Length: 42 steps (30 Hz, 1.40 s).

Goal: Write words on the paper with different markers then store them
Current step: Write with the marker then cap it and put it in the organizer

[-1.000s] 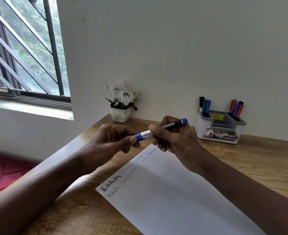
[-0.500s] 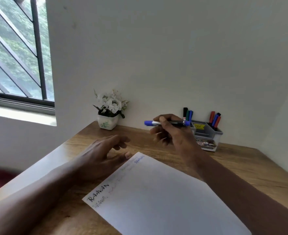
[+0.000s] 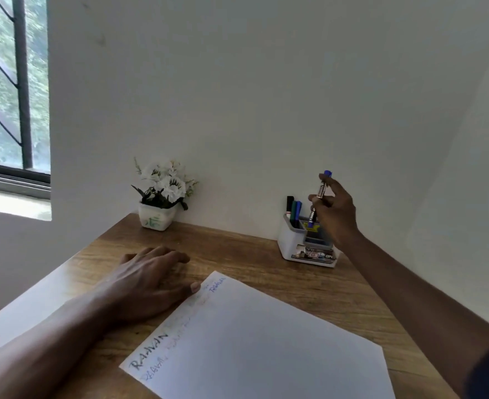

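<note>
A white sheet of paper (image 3: 260, 341) lies on the wooden table (image 3: 266, 263), with words written along its left edge in several colours. My right hand (image 3: 335, 214) grips a capped blue marker (image 3: 319, 194) almost upright, just above the white and grey marker holder (image 3: 292, 246) at the back right. Three markers (image 3: 293, 210), black, green and blue, stand in the holder's left slot; my hand hides its right side. My left hand (image 3: 151, 280) rests flat on the table with fingers spread, its thumb touching the paper's left edge.
A small white pot of white flowers (image 3: 161, 197) stands at the table's back left against the wall. A barred window (image 3: 13, 90) is at far left. The table's left edge runs diagonally beside my left forearm.
My left hand let go of the marker and came down onto the table beside the paper. My right hand carried the blue marker right to the holder and turned it upright.
</note>
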{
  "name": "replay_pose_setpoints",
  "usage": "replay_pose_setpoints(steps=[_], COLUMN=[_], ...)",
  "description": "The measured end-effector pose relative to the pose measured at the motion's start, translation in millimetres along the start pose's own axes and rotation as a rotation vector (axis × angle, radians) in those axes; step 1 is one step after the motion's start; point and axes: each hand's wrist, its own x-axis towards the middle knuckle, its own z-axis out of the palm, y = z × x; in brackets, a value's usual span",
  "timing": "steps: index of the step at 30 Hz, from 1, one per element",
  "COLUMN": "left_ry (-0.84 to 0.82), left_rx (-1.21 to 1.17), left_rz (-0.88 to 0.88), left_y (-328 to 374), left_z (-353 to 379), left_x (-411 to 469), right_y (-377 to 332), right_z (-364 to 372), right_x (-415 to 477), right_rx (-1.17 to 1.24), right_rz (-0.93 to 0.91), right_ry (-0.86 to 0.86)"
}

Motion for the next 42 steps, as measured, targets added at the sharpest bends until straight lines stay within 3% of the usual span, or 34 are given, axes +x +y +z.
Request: replay_pose_setpoints(steps=[8, 16, 22, 25, 28, 32, 36, 39, 42], left_ry=[0.0, -0.011, 0.002, -0.006, 0.009, 0.134, 0.287, 0.243, 0.221], left_rx=[-0.018, -0.012, -0.027, -0.045, -0.08, -0.08, -0.052, -0.104, -0.128], left_rz=[-0.008, 0.008, 0.01, -0.002, -0.026, -0.052, 0.005, 0.076, 0.145], left_y=[0, -2, -3, -2, 5, 24, 47, 66, 77], left_z=[-2, -3, -3, -6, -11, -20, -20, -17, -16], left_x=[1, 1, 1, 0, -7, -31, -60, -82, -93], right_y=[21, 66, 60, 32, -5, -27, -29, -24, -16], right_z=[30, 26, 17, 4, -16, -39, -51, -55, -50], right_x=[18, 11, -12, -48, -102, -162, -187, -193, -194], right_rx=[-0.247, -0.537, -0.713, -0.529, -0.229, -0.213, -0.24, -0.308, -0.519], right_rz=[-0.058, -0.286, -0.468, -0.561, -0.478, -0.453, -0.365, -0.321, -0.248], right_ry=[0.0, -0.163, -0.218, -0.219, -0.466, -0.826, -0.958, -1.035, -1.007])
